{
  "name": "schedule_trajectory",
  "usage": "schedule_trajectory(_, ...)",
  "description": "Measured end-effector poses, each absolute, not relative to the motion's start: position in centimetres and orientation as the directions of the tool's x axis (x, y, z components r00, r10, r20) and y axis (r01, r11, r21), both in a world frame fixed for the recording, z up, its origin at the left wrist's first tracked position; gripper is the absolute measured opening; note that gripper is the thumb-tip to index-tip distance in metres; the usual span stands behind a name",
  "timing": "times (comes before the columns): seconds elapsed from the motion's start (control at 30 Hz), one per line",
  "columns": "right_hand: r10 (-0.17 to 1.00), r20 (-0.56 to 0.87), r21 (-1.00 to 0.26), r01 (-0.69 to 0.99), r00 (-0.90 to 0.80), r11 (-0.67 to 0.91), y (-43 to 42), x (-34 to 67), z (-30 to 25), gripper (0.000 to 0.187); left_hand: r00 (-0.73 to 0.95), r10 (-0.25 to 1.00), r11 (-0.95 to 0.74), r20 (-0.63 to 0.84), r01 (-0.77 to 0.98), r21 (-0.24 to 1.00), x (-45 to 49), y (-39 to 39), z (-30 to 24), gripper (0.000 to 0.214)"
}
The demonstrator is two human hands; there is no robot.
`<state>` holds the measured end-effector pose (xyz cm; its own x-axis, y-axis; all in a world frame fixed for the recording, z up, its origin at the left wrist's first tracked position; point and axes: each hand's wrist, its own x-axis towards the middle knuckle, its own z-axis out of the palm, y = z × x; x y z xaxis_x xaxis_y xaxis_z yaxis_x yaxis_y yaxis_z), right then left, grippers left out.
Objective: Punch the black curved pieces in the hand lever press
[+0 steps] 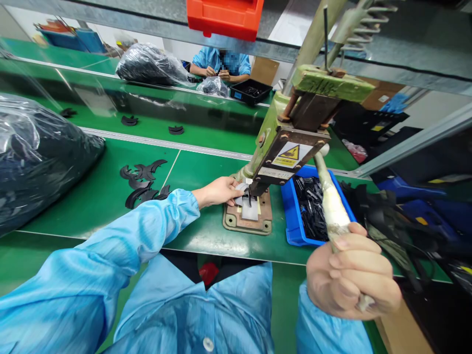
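A green hand press (295,123) stands on a metal base plate (236,222) on the green table. My right hand (352,275) is wrapped round the press's taped lever handle (332,196), pulled down toward me. My left hand (219,191) reaches under the press head, its fingers pinched on a small black part (248,195) that lies on a white pad on the base. A pile of curved black plastic parts (143,184) lies to the left of that hand.
A blue bin (291,216) of small black pieces sits right of the press. A large bag of black parts (33,157) is at left. Black cables and tools crowd the right edge. Across the conveyor, another person works beside a black tray (250,91).
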<state>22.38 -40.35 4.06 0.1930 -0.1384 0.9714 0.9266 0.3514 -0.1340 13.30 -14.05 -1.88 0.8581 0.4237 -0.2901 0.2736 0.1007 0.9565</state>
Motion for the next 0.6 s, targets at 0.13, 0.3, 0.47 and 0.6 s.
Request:
schedule_trajectory(0.13,-0.146,0.972,-0.126,0.928,0.187,0.35,-40.3,22.4,4.0,0.055,0.895,0.38,0.056,-0.232,0.228,0.972,13.3,-13.5,-1.7,0.024)
schedule_trajectory(0.3,-0.124,0.977,-0.119,0.929,0.172,0.35,-40.5,22.5,3.9,0.052,0.901,0.364,0.024,-0.235,0.243,0.97,13.3,-13.2,-1.4,0.021)
schedule_trajectory(0.47,-0.122,0.975,-0.134,0.931,0.185,0.34,-40.5,22.5,3.8,0.051,0.881,0.35,0.026,-0.319,0.331,0.943,13.8,-13.0,-1.2,0.023)
schedule_trajectory(0.6,-0.137,0.972,-0.139,0.934,0.193,0.329,-40.4,22.3,3.8,0.053,0.829,0.348,0.061,-0.437,0.446,0.893,14.2,-12.8,-0.6,0.028)
